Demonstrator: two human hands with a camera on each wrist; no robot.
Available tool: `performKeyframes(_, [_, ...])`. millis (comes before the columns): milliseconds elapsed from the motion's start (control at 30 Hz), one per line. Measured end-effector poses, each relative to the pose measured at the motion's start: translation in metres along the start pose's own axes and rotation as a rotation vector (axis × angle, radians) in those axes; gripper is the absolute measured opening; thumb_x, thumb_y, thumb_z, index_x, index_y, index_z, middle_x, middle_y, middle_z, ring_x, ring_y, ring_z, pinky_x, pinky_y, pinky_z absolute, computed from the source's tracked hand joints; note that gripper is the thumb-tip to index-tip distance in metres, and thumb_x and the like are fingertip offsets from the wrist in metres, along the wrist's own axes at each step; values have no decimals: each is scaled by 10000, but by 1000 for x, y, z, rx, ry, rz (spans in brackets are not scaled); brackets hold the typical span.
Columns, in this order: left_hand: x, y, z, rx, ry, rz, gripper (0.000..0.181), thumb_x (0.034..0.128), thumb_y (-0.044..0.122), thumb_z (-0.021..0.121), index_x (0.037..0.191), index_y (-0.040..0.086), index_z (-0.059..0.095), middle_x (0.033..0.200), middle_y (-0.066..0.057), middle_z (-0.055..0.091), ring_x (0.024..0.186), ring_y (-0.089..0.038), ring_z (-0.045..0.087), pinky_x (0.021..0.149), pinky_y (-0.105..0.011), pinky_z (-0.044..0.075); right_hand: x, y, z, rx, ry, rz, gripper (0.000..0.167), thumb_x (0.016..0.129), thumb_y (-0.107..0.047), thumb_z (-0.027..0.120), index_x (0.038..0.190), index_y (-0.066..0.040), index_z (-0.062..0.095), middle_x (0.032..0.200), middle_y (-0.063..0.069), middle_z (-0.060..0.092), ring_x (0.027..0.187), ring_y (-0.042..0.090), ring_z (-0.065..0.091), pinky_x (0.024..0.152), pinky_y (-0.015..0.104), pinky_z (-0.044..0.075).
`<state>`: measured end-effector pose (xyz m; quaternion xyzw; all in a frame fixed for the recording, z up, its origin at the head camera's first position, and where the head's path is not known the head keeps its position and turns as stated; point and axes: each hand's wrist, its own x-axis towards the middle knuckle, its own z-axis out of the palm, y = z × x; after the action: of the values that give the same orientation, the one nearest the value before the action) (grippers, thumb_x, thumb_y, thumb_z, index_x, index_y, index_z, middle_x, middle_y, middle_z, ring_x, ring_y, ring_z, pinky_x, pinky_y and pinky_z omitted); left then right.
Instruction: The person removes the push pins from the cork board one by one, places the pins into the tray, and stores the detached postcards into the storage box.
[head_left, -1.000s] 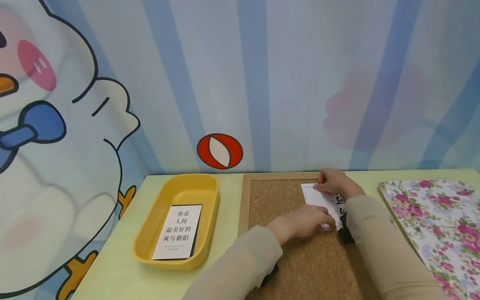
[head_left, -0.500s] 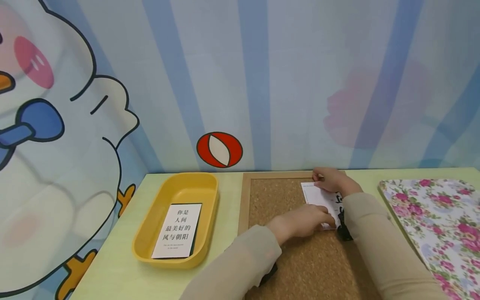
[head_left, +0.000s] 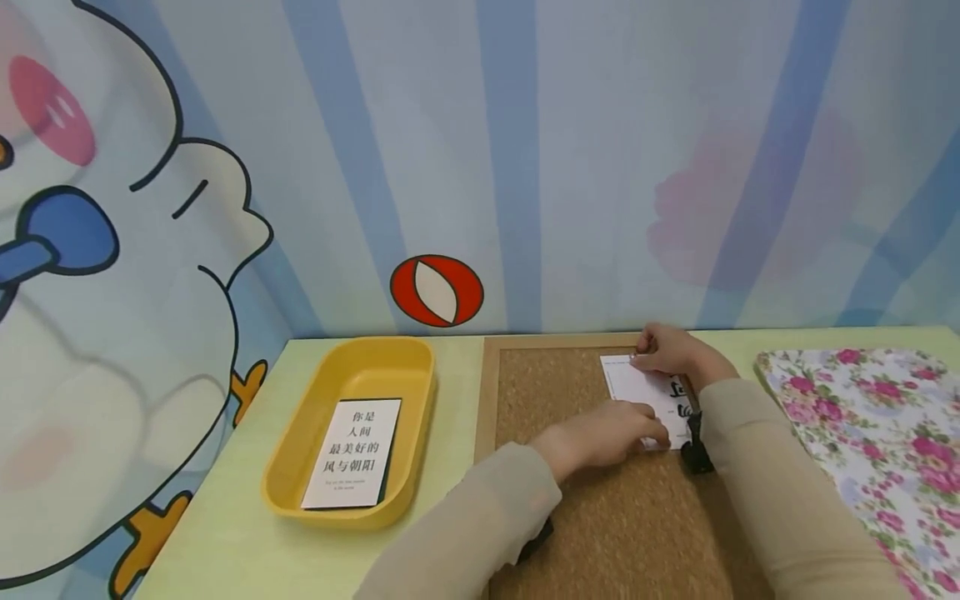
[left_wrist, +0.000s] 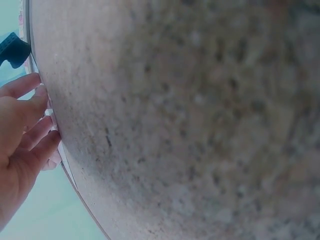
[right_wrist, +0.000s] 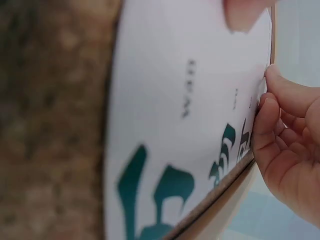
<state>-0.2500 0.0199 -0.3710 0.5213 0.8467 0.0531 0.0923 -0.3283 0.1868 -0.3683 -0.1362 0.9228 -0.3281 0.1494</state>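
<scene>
A white card with large dark lettering (head_left: pixel 637 385) lies against the upper right of a wood-framed cork board (head_left: pixel 622 517). My left hand (head_left: pixel 600 435) touches the card's lower part with bent fingertips; in the left wrist view the left hand (left_wrist: pixel 25 135) meets the board's surface at a grazing angle. My right hand (head_left: pixel 678 350) is at the card's far edge, thumb and forefinger close together. In the right wrist view the right hand (right_wrist: pixel 290 125) has its thumb and curled fingers on the card's edge; whether they pinch it or a small thing is hidden.
A yellow tray (head_left: pixel 416 467) stands left of the board with a printed white card (head_left: pixel 352 454) in it. To the right lies a flower-patterned board (head_left: pixel 870 433). A patterned wall (head_left: pixel 570 167) rises behind the pale table (head_left: pixel 225 467).
My right hand shifts slightly left, then back right along the card's far edge, its forefinger and thumb moving. My left hand stays on the card. The whole view has shifted up a little.
</scene>
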Motion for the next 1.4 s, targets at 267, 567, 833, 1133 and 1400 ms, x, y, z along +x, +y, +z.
performKeyframes(267, [1, -4, -8, 3, -5, -1, 309, 931, 22, 530, 1174, 179, 639, 1184, 28, 579, 1112, -51, 520, 928, -135, 371, 2, -5, -7, -29, 24, 4, 172, 886, -109, 617, 805, 23, 541, 654, 25, 481, 573, 135, 433, 544, 274, 383])
performKeyframes(567, [0, -1, -3, 13, 0, 4, 264, 938, 88, 543, 1164, 180, 642, 1179, 30, 578, 1102, -48, 521, 925, -133, 368, 4, -7, -2, -144, -3, 18, 324, 893, -226, 626, 638, -84, 485, 557, -12, 418, 507, 125, 393, 507, 261, 342])
performKeyframes(833, [0, 1, -1, 0, -2, 15, 262, 941, 88, 540, 1167, 173, 642, 1175, 29, 583, 1100, -45, 522, 924, -124, 365, 3, 0, -2, -136, -34, -17, 355, 918, -164, 572, 597, -113, 430, 524, -22, 372, 478, 119, 370, 485, 267, 339])
performKeyframes(1133, [0, 0, -3, -1, -9, 3, 263, 942, 91, 540, 1166, 180, 645, 1175, 37, 584, 1102, -40, 520, 922, -123, 364, 6, 1, 2, -326, -3, -110, 218, 945, -148, 521, 770, -19, 528, 660, 42, 485, 572, 164, 433, 537, 291, 358])
performKeyframes(1400, [0, 0, -2, 5, 1, -1, 269, 942, 90, 539, 1171, 181, 645, 1182, 38, 588, 1107, -37, 522, 920, -112, 360, 9, -5, 6, -445, -39, -84, 156, 971, -105, 463, 929, 40, 504, 845, 140, 562, 746, 246, 511, 686, 390, 437])
